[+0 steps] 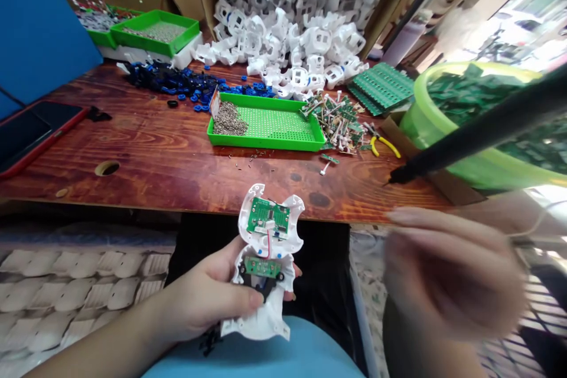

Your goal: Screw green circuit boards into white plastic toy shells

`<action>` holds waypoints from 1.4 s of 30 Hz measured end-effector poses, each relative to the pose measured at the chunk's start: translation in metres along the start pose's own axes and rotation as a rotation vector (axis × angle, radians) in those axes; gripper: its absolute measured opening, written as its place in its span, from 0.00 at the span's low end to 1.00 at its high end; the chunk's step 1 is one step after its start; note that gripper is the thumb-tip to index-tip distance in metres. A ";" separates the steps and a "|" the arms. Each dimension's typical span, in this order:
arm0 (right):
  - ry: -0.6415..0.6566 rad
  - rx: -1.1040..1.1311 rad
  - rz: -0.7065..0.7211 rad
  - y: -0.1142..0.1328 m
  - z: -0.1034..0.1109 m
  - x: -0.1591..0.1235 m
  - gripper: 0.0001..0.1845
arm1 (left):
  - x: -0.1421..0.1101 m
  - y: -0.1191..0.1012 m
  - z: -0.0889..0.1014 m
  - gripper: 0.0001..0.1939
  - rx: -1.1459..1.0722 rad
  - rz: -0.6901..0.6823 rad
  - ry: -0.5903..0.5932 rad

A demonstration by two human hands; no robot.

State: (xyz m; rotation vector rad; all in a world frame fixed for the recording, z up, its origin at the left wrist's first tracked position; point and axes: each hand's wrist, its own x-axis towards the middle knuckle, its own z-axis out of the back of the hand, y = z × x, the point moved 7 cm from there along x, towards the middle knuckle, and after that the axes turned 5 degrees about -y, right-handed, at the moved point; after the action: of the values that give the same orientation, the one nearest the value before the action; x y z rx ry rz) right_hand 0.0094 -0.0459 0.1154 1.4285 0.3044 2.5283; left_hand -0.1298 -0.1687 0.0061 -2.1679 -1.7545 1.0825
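While the left hand (208, 298) pinches it between thumb and fingers, the white shell (269, 260) stands nearly upright in front of the near edge of the surface (159, 153), above the lap. Its long axis runs from 6 to 12 o'clock, the wider lobed end pointing up toward 12, the open inside facing the camera. Two green boards sit inside: a larger board (268, 217) in the upper half and a smaller board (262, 266) below it, joined by a thin red wire (268, 243). A black part beside the smaller board is partly covered by the thumb, and the shell's lower left edge is hidden in the palm.

At 3 o'clock the right hand (452, 274) is heavily blurred; whether its grip is spread or pressed together cannot be told. A black tool (478, 130) slants from the upper right down to a tip near the surface's edge at about 2 o'clock from the shell; how it is held is unclear.

On the surface at 12 o'clock lies a green tray (274, 127) with a heap of small screws (228, 121) at its left end. Beyond it is a pile of white housings (287, 41); blue rings (177, 82) are scattered at 11 o'clock. Loose small parts (339, 121) and yellow-handled pliers (383, 143) lie right of the tray. A green tub (425, 124) of boards, cut off by the frame, stands at 2 o'clock, partly behind the tool. A phone (31, 133) lies at 10 o'clock.
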 end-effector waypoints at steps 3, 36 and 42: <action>0.287 0.044 0.168 0.025 -0.029 0.010 0.14 | 0.001 0.005 -0.003 0.25 0.004 0.064 0.021; 0.225 -0.011 0.262 0.040 -0.054 -0.016 0.12 | 0.026 -0.009 -0.003 0.20 0.746 -0.429 -0.060; 0.153 -0.039 0.196 0.037 -0.053 -0.021 0.13 | 0.026 -0.003 0.003 0.24 0.790 -0.403 -0.026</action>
State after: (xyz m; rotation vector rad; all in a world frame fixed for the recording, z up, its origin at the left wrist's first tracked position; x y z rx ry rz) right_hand -0.0287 -0.0915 0.0822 1.3121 0.1444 2.7906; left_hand -0.1324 -0.1454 -0.0060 -1.2751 -1.3418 1.3717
